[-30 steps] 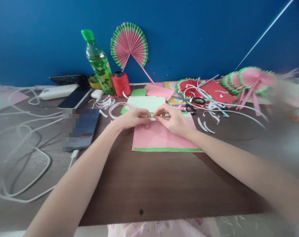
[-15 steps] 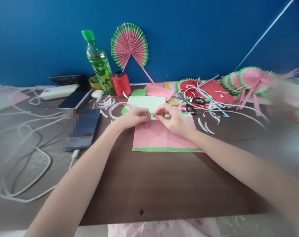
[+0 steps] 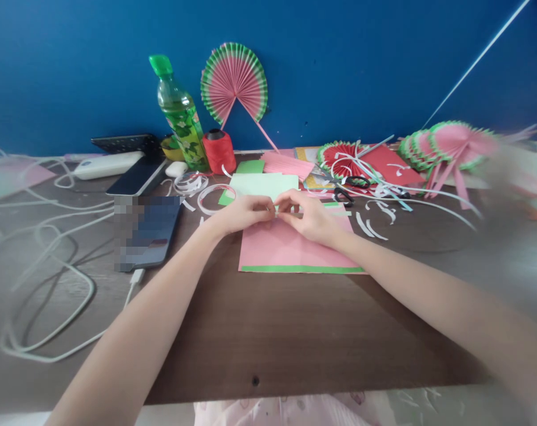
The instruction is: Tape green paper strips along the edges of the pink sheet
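A pink paper sheet with a green strip along its near edge lies on the brown table. Over its far edge my left hand and my right hand meet fingertip to fingertip. Both are closed in a pinch on a small white strip at the sheet's far edge; the strip is mostly hidden by the fingers. A pale green sheet lies just beyond the hands.
A phone on a white cable lies left. Behind are a green bottle, a red thread spool, tape rings, scissors, a paper fan on the blue wall and more fans right.
The fingertips of both hands have drawn closer together at the sheet's far edge. The right hand's fingers have lowered and curled in. The view has shifted slightly.
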